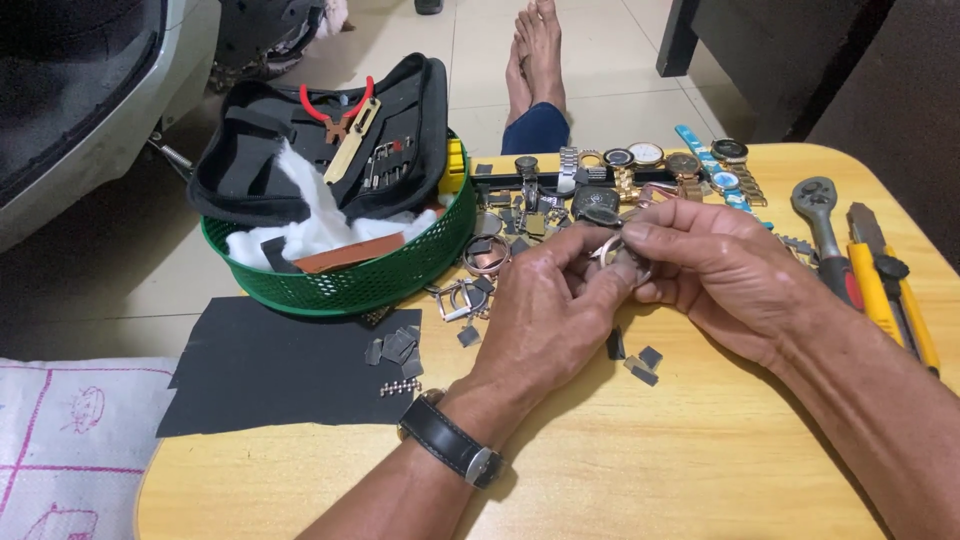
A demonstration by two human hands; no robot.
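While one round green plastic basket (345, 280) is sitting left of the hands holding tools within reach, the left hand (545, 315) and right hand (715, 275) are both pinching one small round metal watch case (612, 250) (steadying it), two ratchet tools (825, 235) lying right.

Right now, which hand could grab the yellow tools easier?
Probably the right hand: the yellow-handled tools lie just beyond it at the table's right edge. The left hand sits farther away and would have to cross over. Both hands pinch a small metal watch part.
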